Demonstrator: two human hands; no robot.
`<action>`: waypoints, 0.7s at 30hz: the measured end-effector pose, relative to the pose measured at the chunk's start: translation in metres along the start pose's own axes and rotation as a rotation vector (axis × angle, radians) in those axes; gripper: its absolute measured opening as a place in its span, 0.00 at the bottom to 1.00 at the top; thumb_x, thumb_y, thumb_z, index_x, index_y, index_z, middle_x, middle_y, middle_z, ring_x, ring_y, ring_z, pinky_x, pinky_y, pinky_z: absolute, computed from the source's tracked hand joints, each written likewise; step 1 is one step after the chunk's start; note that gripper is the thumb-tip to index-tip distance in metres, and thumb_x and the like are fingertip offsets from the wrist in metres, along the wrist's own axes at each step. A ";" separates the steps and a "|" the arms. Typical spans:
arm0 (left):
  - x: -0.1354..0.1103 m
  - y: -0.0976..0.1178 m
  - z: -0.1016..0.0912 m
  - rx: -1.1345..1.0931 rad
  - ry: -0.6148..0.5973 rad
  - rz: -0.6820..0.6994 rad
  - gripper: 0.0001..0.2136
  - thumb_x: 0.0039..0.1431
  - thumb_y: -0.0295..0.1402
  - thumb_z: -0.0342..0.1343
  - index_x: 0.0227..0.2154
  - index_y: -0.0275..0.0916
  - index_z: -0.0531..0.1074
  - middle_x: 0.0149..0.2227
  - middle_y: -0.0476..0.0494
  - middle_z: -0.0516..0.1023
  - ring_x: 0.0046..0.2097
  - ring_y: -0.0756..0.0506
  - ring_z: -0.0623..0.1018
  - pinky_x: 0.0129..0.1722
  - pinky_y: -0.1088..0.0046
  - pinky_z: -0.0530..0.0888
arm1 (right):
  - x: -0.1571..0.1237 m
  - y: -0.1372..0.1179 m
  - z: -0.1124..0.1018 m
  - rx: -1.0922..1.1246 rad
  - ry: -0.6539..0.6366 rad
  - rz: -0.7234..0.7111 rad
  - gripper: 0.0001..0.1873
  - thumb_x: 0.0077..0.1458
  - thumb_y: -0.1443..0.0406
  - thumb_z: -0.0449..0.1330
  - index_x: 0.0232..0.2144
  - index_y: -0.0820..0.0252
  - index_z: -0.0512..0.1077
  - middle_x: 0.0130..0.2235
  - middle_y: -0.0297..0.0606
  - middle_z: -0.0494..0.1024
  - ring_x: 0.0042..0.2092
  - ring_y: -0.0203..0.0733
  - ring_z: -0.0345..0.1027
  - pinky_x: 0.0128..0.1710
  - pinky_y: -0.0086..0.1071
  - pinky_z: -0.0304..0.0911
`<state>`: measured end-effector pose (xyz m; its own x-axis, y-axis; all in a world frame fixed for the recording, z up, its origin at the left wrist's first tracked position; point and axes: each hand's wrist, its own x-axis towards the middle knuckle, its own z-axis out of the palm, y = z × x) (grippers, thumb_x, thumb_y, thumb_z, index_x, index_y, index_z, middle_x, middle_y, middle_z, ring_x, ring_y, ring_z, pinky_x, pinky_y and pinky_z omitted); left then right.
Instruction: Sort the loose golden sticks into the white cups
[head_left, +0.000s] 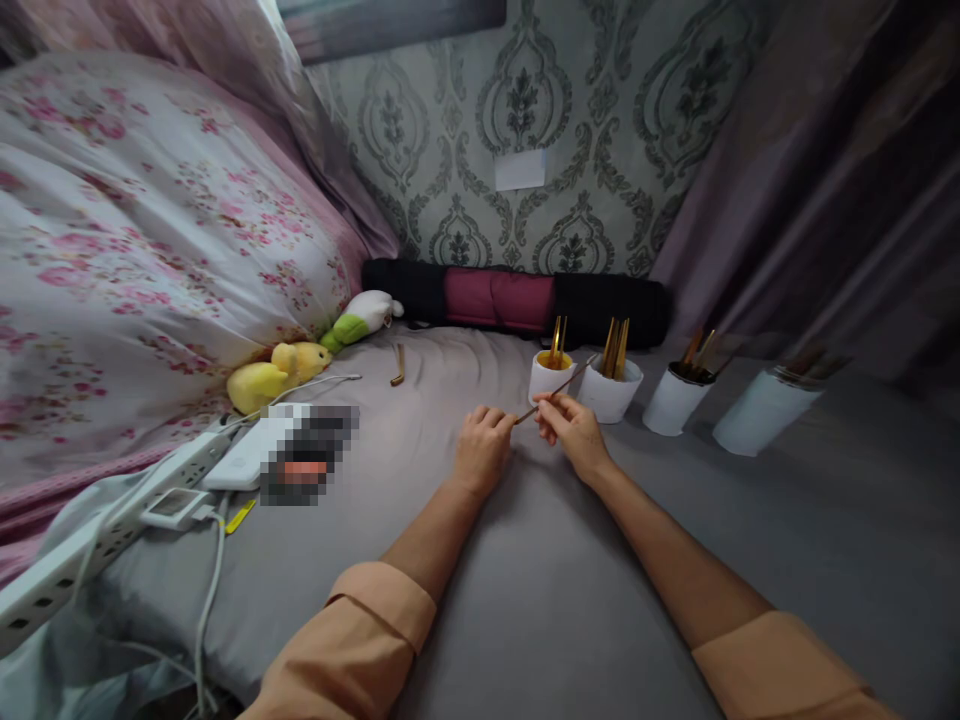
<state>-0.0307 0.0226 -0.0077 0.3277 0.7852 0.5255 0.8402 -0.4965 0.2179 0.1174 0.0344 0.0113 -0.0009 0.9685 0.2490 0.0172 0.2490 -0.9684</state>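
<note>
Stick [526, 415], thin and brown — what has hold of it?

The right hand [574, 430] does, closed narrowly, with thumb and fingers pinching it partway along. The left hand [484, 445] is curled, knuckles up, with its fingertips at the lower end; I cannot tell whether they grip it or only touch it.

And how does it lie?

Slanting between the 2 hands, up and to the right. Its upper tip shows by the left rim of a wide white cup [615, 397]; whether they touch, I cannot say.

How many cups are there?

4, all white, in a row beyond the hands and off to the right. Leftmost is a yellow-lined cup [551, 387] with gold sticks [557, 345] standing in it. The wide cup beside it has gold sticks too. Then comes a dark-rimmed cup [671, 404] with brown and gold ones, and at the far right a tall cup [765, 415] — its brown sticks are blurred.

What is under it all?

A grey sheet [555, 570], wrinkled farther back, where a black and maroon roll [499, 298] lies along the wall.

And on the left?

A short gold piece [398, 367], bent at 1 end, then a white-and-green plush toy [360, 318], a yellow plush toy [255, 388] and a white power strip [52, 585].
</note>
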 end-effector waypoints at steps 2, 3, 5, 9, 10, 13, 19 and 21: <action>0.000 0.000 0.000 -0.011 -0.003 -0.004 0.13 0.57 0.28 0.42 0.41 0.41 0.69 0.36 0.42 0.71 0.40 0.45 0.65 0.41 0.68 0.61 | 0.001 0.002 0.000 0.003 0.006 0.007 0.19 0.48 0.54 0.54 0.34 0.65 0.68 0.24 0.35 0.68 0.20 0.29 0.59 0.15 0.23 0.53; 0.000 0.000 0.001 -0.023 -0.008 -0.007 0.13 0.57 0.28 0.42 0.41 0.41 0.70 0.36 0.42 0.71 0.40 0.45 0.65 0.41 0.68 0.62 | 0.001 0.003 0.000 0.001 0.007 0.009 0.20 0.48 0.53 0.53 0.33 0.65 0.68 0.24 0.34 0.67 0.20 0.29 0.58 0.15 0.23 0.53; 0.000 0.000 0.003 -0.063 -0.011 -0.021 0.13 0.58 0.28 0.42 0.40 0.41 0.70 0.35 0.42 0.71 0.39 0.45 0.66 0.40 0.69 0.62 | 0.002 0.004 0.000 -0.005 0.012 0.017 0.20 0.48 0.52 0.53 0.32 0.65 0.68 0.24 0.34 0.67 0.20 0.29 0.58 0.15 0.23 0.53; -0.001 -0.002 0.010 -0.208 0.018 -0.066 0.13 0.58 0.29 0.41 0.39 0.40 0.71 0.34 0.42 0.72 0.38 0.46 0.67 0.39 0.70 0.64 | 0.002 0.007 0.000 -0.014 0.030 0.026 0.20 0.48 0.52 0.54 0.31 0.65 0.68 0.23 0.33 0.66 0.20 0.29 0.58 0.14 0.23 0.52; -0.001 -0.003 0.012 -0.253 0.030 -0.083 0.13 0.58 0.29 0.42 0.38 0.40 0.71 0.34 0.42 0.72 0.38 0.46 0.68 0.39 0.70 0.64 | 0.002 0.007 -0.001 -0.014 0.037 0.025 0.19 0.48 0.52 0.54 0.31 0.64 0.68 0.23 0.33 0.66 0.20 0.29 0.58 0.14 0.23 0.52; 0.001 -0.004 0.019 -0.390 0.085 -0.162 0.11 0.56 0.29 0.45 0.36 0.39 0.72 0.33 0.43 0.73 0.36 0.47 0.69 0.39 0.71 0.64 | 0.004 0.010 -0.004 -0.020 0.075 0.023 0.18 0.48 0.53 0.53 0.32 0.64 0.69 0.22 0.31 0.65 0.19 0.29 0.57 0.15 0.23 0.52; 0.008 0.002 0.021 -0.885 0.090 -0.501 0.09 0.51 0.29 0.49 0.35 0.36 0.72 0.29 0.44 0.74 0.28 0.51 0.71 0.30 0.75 0.67 | 0.007 0.015 -0.009 -0.062 0.168 0.014 0.16 0.50 0.54 0.52 0.31 0.63 0.68 0.21 0.30 0.62 0.19 0.29 0.55 0.16 0.24 0.51; 0.010 0.005 0.018 -1.089 0.045 -0.647 0.10 0.52 0.29 0.49 0.36 0.34 0.70 0.29 0.44 0.73 0.25 0.52 0.70 0.24 0.77 0.66 | 0.007 0.015 -0.010 -0.075 0.172 0.002 0.16 0.50 0.54 0.52 0.31 0.62 0.68 0.20 0.30 0.62 0.19 0.30 0.55 0.16 0.24 0.51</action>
<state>-0.0155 0.0343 -0.0161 -0.0415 0.9948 0.0928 0.0450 -0.0909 0.9948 0.1280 0.0447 -0.0014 0.1705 0.9525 0.2522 0.0915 0.2395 -0.9666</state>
